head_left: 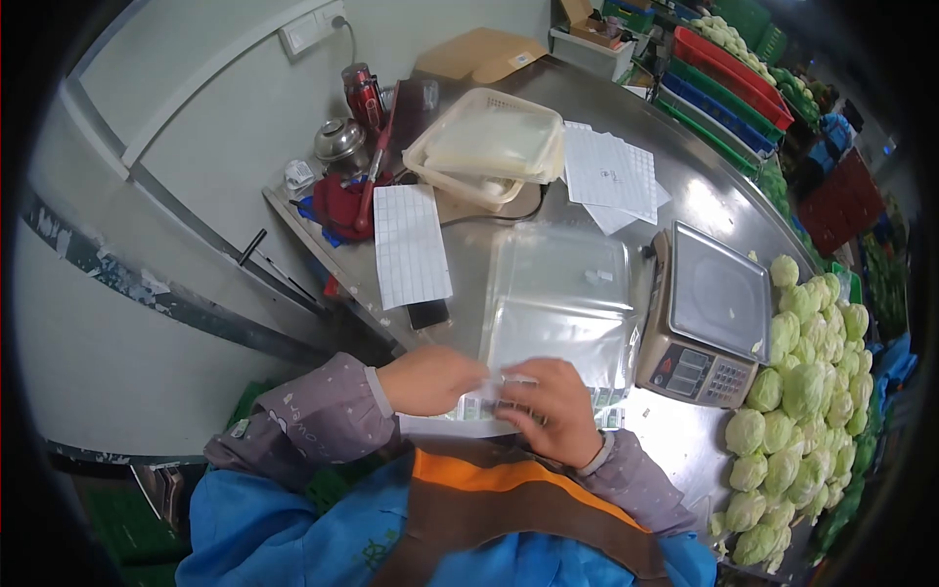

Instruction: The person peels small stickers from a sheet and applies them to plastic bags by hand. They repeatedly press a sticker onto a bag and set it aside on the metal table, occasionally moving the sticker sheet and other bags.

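Observation:
A stack of clear plastic bags point(562, 338) lies flat on the metal table in front of me, with green printing along its near edge. Over that near edge, my left hand point(430, 380) is closed, its fingertips pointing right. Close beside it, my right hand point(556, 406) has its fingers curved toward the left hand, thumb and fingers apart. A small whitish, blurred patch shows between the fingertips; I cannot make out what it is. To the right of the bags stands a weighing scale point(719, 284), its tray holding only small scraps.
Light green cabbages point(807, 391) are heaped at the right. Farther back are a cream basket point(469, 186) with plastic bags, paper sheets point(611, 176), a gridded sheet point(411, 245) over a dark phone-like object point(427, 313), a metal pot point(340, 142) and a red flask point(363, 93).

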A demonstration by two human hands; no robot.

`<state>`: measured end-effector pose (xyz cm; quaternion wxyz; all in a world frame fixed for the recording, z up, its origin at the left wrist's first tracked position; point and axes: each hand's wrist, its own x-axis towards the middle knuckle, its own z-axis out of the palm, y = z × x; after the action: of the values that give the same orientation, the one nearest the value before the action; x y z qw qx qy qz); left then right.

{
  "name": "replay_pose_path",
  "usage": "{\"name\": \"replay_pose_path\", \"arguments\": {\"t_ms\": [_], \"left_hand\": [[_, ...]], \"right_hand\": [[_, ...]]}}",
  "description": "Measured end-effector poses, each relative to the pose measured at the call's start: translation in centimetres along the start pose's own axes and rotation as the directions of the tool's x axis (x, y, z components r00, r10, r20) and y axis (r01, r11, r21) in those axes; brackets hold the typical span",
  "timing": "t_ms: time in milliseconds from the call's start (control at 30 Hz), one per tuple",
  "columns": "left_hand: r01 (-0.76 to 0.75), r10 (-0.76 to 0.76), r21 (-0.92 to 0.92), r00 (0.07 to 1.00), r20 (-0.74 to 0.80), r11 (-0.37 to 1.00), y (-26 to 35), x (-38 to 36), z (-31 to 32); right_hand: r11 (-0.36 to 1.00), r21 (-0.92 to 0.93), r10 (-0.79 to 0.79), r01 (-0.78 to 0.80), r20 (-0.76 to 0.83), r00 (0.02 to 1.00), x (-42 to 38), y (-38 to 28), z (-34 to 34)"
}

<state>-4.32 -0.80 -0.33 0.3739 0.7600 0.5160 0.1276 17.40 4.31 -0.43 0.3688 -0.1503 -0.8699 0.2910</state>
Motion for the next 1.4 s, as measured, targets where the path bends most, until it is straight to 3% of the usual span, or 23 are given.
{"name": "replay_pose_path", "arguments": {"t_ms": [67, 133, 200, 267, 300, 333, 400, 433, 467, 533, 767, 867, 933, 967, 1000, 1067, 1133, 1167, 1233, 1267, 1333, 1367, 1400], "left_hand": [[0.028, -0.028, 0.017, 1.0, -0.004, 0.999, 0.8, 0.1, -0.1], [0.055, -0.055, 0.041, 0.998, -0.017, 0.998, 1.0, 0.4, -0.3], [0.096, -0.095, 0.043, 0.995, -0.02, 0.994, 0.7, 0.4, -0.1], [0.084, -0.083, 0.026, 0.995, -0.053, 0.996, 0.7, 0.5, 0.0], [0.073, -0.072, 0.009, 0.994, -0.078, 0.997, 0.6, 0.4, 0.2], [0.075, -0.075, 0.005, 0.995, -0.067, 0.997, 1.0, 0.3, 0.2], [0.142, -0.141, 0.026, 0.99, -0.029, 0.99, 1.8, 0.5, -0.4], [0.137, -0.137, 0.027, 0.99, -0.027, 0.99, 1.5, 0.7, -0.4], [0.124, -0.124, 0.061, 0.992, -0.007, 0.99, 1.0, 0.6, -0.2], [0.113, -0.114, 0.087, 0.993, 0.009, 0.99, 0.8, 0.6, 0.0], [0.108, -0.108, 0.026, 0.994, -0.003, 0.994, 0.4, 1.0, 0.4], [0.095, -0.095, 0.026, 0.996, -0.005, 0.995, 0.3, 1.1, 0.2], [0.085, -0.085, 0.032, 0.996, 0.003, 0.996, 0.2, 1.0, 0.1], [0.082, -0.082, 0.028, 0.997, -0.005, 0.996, 0.3, 0.9, 0.1], [0.078, -0.078, 0.022, 0.997, -0.008, 0.997, 0.3, 0.9, 0.2], [0.058, -0.058, 0.005, 0.998, 0.002, 0.998, 0.2, 0.9, 0.3], [0.034, -0.034, -0.007, 0.999, 0.0, 0.999, 0.0, 1.1, 0.3], [0.03, -0.03, -0.012, 0.999, -0.015, 0.999, -0.4, 1.1, 0.6], [0.03, -0.031, -0.021, 0.999, -0.03, 0.999, -0.6, 1.0, 0.7], [0.045, -0.046, -0.022, 0.999, -0.018, 0.999, -0.4, 0.9, 0.5], [0.063, -0.064, -0.025, 0.998, -0.003, 0.998, -0.3, 1.0, 0.2], [0.063, -0.063, -0.009, 0.998, 0.019, 0.998, -0.2, 1.1, 0.1], [0.058, -0.058, 0.009, 0.997, 0.042, 0.998, -0.2, 1.1, 0.0]], "right_hand": [[0.993, -0.019, 0.111, -0.114, -0.103, 0.988, 0.4, 0.1, 0.3], [0.974, -0.21, -0.093, 0.087, -0.015, 0.996, 0.0, 1.0, 0.1], [0.965, -0.217, -0.15, 0.15, 0.014, 0.989, -0.8, 0.7, -0.5], [0.992, -0.062, -0.099, 0.106, 0.114, 0.989, -1.4, 0.9, -0.8], [0.999, 0.034, 0.02, -0.019, -0.032, 0.999, -0.8, 0.1, -0.7], [0.999, 0.039, 0.031, -0.03, -0.032, 0.999, -0.9, 0.0, -0.4], [0.892, 0.238, 0.4, -0.383, -0.023, 0.916, -0.7, 0.1, -0.4], [0.989, -0.08, 0.132, -0.128, 0.047, 0.99, -0.7, 0.8, -0.8], [0.988, -0.083, 0.133, -0.128, 0.049, 0.99, -1.0, 1.0, -1.3], [0.966, -0.175, -0.143, 0.189, 0.249, 0.958, -1.9, 1.0, -2.0], [0.947, -0.218, -0.207, 0.237, 0.149, 0.967, -2.1, 1.7, -1.4], [0.948, -0.127, -0.251, 0.293, 0.27, 0.929, -2.3, 1.6, -1.7], [0.974, -0.043, -0.194, 0.221, 0.334, 0.923, -2.7, 1.4, -1.5], [0.999, 0.016, -0.05, 0.048, 0.134, 0.99, -2.7, 1.1, -1.2], [0.987, 0.109, 0.122, -0.115, -0.059, 0.991, -2.7, 0.9, -1.0], [0.963, 0.141, 0.243, -0.228, -0.099, 0.965, -1.6, 1.7, -1.4], [0.899, 0.236, 0.361, -0.37, 0.08, 0.929, -2.0, 2.0, -1.5], [0.899, 0.234, 0.362, -0.371, 0.081, 0.929, -2.2, 2.0, -1.7], [0.998, 0.0, 0.055, -0.057, 0.268, 0.962, -2.4, 1.9, -1.8], [0.998, 0.002, 0.057, -0.06, 0.271, 0.961, -2.3, 1.8, -1.7], [0.998, -0.026, 0.053, -0.052, 0.029, 0.998, -1.7, 1.7, -1.6], [0.991, -0.034, 0.13, -0.131, -0.024, 0.991, -1.0, 1.6, -2.1], [0.942, 0.192, 0.291, -0.276, -0.052, 0.955, -0.9, 2.0, -1.7]]}}
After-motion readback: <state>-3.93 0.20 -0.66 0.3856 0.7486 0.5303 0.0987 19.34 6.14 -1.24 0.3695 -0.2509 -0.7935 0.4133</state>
